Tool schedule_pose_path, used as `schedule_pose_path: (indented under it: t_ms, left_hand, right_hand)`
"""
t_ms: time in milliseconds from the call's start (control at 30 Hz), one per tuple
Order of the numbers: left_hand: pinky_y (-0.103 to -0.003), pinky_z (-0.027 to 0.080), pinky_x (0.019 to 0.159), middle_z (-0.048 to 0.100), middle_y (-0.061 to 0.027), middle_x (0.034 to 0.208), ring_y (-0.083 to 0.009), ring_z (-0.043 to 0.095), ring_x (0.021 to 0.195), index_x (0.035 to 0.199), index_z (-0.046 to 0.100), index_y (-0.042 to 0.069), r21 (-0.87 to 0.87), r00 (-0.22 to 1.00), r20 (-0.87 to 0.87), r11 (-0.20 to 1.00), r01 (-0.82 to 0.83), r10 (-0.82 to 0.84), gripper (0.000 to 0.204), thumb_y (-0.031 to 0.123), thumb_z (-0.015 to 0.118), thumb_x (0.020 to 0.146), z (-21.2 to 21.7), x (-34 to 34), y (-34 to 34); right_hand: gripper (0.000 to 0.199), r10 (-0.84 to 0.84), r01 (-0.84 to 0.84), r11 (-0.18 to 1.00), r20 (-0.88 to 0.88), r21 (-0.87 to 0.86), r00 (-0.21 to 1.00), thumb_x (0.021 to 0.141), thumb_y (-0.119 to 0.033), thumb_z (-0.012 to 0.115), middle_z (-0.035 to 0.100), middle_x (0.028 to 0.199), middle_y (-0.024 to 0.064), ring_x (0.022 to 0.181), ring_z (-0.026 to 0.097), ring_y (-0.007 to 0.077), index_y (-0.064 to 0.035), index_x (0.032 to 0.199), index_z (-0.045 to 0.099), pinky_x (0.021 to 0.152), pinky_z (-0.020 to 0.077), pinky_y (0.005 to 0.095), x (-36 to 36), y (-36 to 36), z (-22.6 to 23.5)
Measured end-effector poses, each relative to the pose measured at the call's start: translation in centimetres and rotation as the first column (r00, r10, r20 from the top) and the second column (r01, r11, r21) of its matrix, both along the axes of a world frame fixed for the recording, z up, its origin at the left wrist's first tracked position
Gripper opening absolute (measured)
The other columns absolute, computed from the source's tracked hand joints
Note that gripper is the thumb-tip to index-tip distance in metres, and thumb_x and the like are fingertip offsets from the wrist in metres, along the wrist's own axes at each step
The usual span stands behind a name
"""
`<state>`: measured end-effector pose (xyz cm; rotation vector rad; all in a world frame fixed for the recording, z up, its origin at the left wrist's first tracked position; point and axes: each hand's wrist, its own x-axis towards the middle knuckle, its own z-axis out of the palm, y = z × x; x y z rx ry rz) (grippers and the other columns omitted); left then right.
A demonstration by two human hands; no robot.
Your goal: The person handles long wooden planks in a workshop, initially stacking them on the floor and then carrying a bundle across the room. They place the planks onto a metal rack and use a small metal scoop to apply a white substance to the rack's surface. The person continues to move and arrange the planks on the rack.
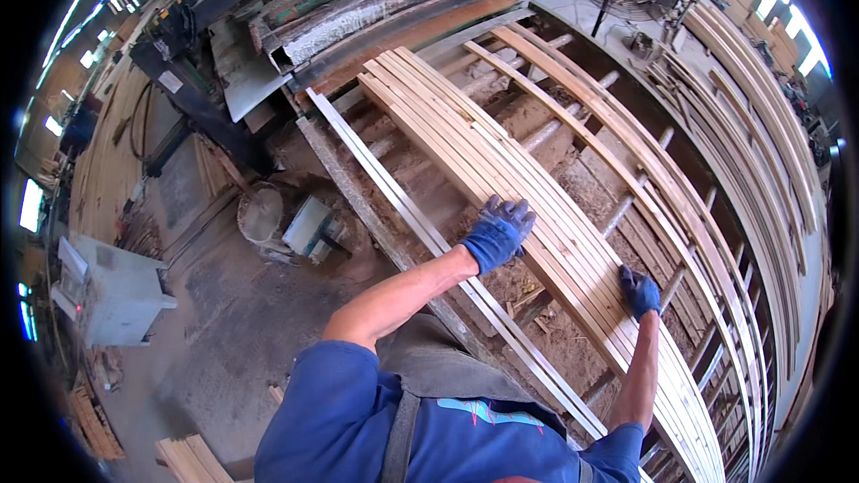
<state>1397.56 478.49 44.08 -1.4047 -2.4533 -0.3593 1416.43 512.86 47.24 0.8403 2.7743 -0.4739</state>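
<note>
A row of long, pale wooden boards [546, 201] lies side by side across the rollers in front of me. My left hand [501, 231], in a dark blue work glove, rests on the near edge of this row with its fingers spread over the top. At the row's far edge, further to the right, my right hand [641, 292] wears a similar glove. Its fingers are bent against the outer boards, and their tips are partly hidden. One or more boards at the row's upper end reach unevenly past the others.
Metal rollers [542, 134] run beneath, with sawdust between them. Beyond the row lie separate wooden strips [617, 152]. A pale metal rail [394, 188] crosses in front of my body. To the left stand a bucket [261, 215] and a grey cabinet [112, 291]; heavy steel beams [376, 18] lie ahead.
</note>
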Motion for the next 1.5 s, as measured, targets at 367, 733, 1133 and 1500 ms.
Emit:
schedule_pose_path:
  t_ms: [367, 733, 1133, 1500]
  left_hand:
    - [-0.044, 0.047, 0.092, 0.062, -0.0129, 0.120, -0.0296, 0.060, 0.104, 0.112, 0.067, 0.008, 0.060, 0.992, 0.030, 0.991, 0.122, -0.124, 0.041, 0.024, 0.069, 0.075, 0.0, -1.5, -5.6]
    - [-0.043, 0.046, 0.098, 0.063, -0.0169, 0.122, -0.0339, 0.060, 0.111, 0.117, 0.064, 0.003, 0.001, 0.910, 0.413, 0.999, 0.033, -0.030, 0.051, 0.041, 0.070, 0.082, 6.0, 2.8, -12.9]
    - [-0.043, 0.049, 0.091, 0.068, -0.0140, 0.111, -0.0308, 0.065, 0.101, 0.112, 0.068, 0.006, 0.184, 0.872, 0.433, 0.970, 0.160, -0.226, 0.040, 0.034, 0.070, 0.084, 7.3, -2.6, -15.1]
    - [-0.042, 0.049, 0.092, 0.070, -0.0125, 0.109, -0.0285, 0.066, 0.099, 0.110, 0.069, 0.006, 0.159, 0.887, 0.436, 0.983, 0.089, -0.151, 0.037, 0.033, 0.071, 0.085, 7.4, -11.6, -15.9]
  right_hand:
    - [0.066, -0.063, 0.063, 0.996, -0.005, 0.066, 0.998, 0.092, -0.065, 0.039, 0.067, 0.083, 0.0245, 0.087, 0.066, 0.0430, -0.0073, 0.086, 0.071, 0.077, 0.0492, 0.0487, 1.9, -7.1, -0.7]
    - [0.064, 0.060, -0.053, 0.995, 0.074, -0.085, 0.996, 0.094, -0.061, 0.038, 0.068, 0.096, 0.0259, 0.096, 0.066, 0.0408, -0.0060, 0.101, 0.071, 0.086, 0.0491, 0.0472, 3.2, -12.4, 0.2]
    - [0.069, 0.316, -0.164, 0.629, 0.057, -0.760, 0.947, 0.086, -0.047, 0.070, 0.065, 0.122, 0.0150, 0.111, 0.059, 0.0214, -0.0028, 0.135, 0.052, 0.097, 0.0444, 0.0338, -13.2, -15.3, -0.2]
    - [0.070, 0.163, -0.059, 0.681, 0.072, -0.730, 0.984, 0.082, -0.048, 0.072, 0.070, 0.102, 0.0163, 0.093, 0.066, 0.0242, 0.0007, 0.130, 0.055, 0.082, 0.0509, 0.0339, -17.3, -9.2, -1.0]
